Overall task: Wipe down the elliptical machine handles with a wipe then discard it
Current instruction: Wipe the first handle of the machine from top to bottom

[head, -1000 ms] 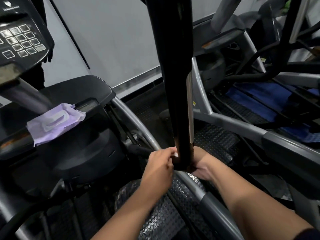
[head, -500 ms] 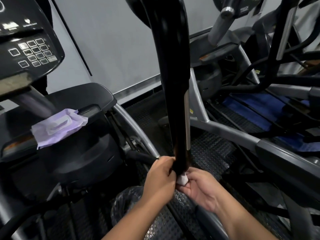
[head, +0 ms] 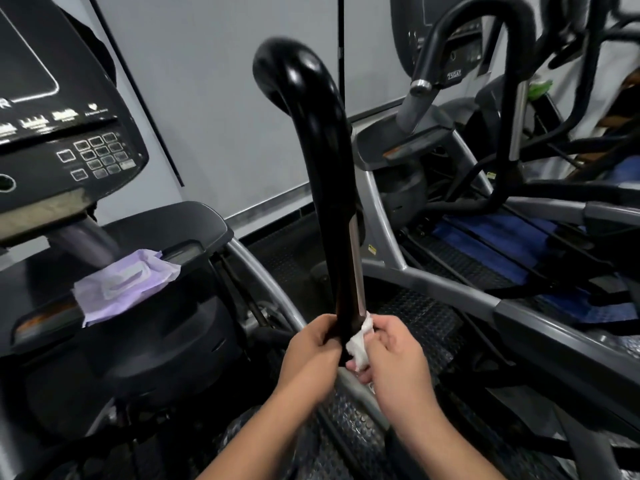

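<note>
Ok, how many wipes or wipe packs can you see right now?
2. A crumpled white wipe is pinched in the right hand against the black handle's base; a purple wipe pack lies on the machine's ledge at left. Others may be hidden.

We see a black console (head: 62,133) with a keypad (head: 98,155) at the upper left. Below it and to its right, a purple wipes packet (head: 121,285) lies on a dark ledge (head: 145,237). Far to the console's right stands a second machine (head: 450,140) over blue mats (head: 502,251).
</note>
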Tool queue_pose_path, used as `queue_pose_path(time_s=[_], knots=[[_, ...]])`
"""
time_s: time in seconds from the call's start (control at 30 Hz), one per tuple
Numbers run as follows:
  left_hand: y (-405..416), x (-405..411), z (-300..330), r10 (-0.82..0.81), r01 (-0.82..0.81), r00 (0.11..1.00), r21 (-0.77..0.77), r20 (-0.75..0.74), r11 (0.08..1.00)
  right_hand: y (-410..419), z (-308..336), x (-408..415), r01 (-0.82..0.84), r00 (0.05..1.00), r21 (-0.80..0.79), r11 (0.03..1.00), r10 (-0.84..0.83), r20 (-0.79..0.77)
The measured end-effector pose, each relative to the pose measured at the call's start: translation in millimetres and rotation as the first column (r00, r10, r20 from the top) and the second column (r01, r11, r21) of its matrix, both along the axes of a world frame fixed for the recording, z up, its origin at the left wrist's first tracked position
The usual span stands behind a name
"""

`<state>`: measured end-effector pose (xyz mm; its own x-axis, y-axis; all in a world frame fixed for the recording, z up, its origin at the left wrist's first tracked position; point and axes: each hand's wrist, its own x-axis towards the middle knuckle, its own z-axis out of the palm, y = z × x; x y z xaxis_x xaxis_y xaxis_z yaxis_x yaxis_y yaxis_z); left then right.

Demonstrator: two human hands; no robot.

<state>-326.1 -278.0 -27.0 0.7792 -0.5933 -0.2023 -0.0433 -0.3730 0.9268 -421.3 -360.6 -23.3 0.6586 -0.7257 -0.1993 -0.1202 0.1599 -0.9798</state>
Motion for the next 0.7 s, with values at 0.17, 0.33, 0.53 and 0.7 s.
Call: queue_pose_path(time_s=[0.17,0.33,0.53,0.7], knots=[[3.2,-3.7,30.2,0.080,-0.082,0.996,-0.094,-0.030,0.992,-4.7,18.3,4.0,-0.008,0.998,-0.294,0.956,-0.012,-0.066],[4.6,-1.3,50.3,0.105,-0.099,0.994,-0.159,0.027,0.982,-10.0,57.4,23.1,0.122,0.985,-0.392,0.912,-0.061,0.163],[5.4,-2.0,54.5,0.089,-0.075,0.993,-0.163,0.083,0.984,-5.0,23.5,8.6,0.087,0.996,-0.524,0.847,-0.070,0.053],[8.5,-1.6,57.5,0.043,-0.032,0.992,-0.098,0.115,0.995,-12.8,52.2,26.7,0.127,0.989,-0.662,0.739,-0.040,0.145]])
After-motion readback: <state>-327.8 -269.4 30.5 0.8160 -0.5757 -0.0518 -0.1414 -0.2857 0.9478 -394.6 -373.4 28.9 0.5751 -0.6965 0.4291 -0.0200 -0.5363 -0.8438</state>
